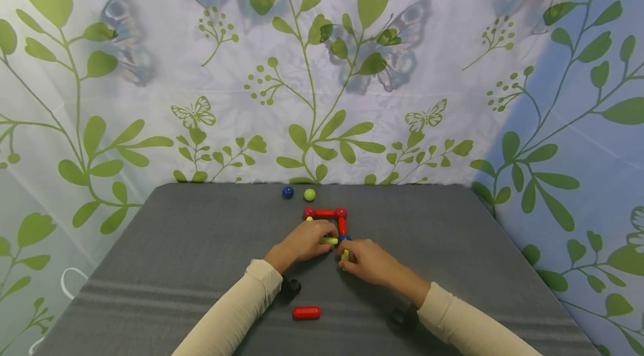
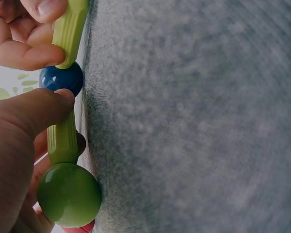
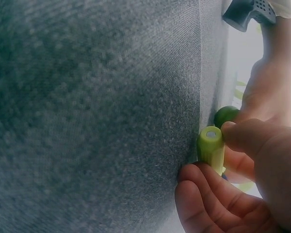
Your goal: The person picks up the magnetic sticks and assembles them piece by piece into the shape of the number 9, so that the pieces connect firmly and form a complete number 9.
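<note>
In the head view my left hand (image 1: 308,240) pinches a yellow-green magnetic rod (image 1: 329,241) between thumb and fingers. The left wrist view shows that rod lying between a green ball (image 2: 69,195) and a blue ball (image 2: 61,78). My right hand (image 1: 372,262) grips a second yellow-green rod (image 3: 212,151), whose far end meets the blue ball; its near end shows a bare metal tip. Beyond the hands, two red balls (image 1: 341,212) are joined by a red rod (image 1: 325,213), and another red rod (image 1: 342,226) runs down to the blue ball. My left hand hides part of this shape.
A loose red rod (image 1: 306,313) lies nearer me on the grey table (image 1: 226,289). Toward the back edge sit a separate dark blue ball (image 1: 288,192) and a lime ball (image 1: 309,195). A patterned curtain (image 1: 226,76) hangs behind the table.
</note>
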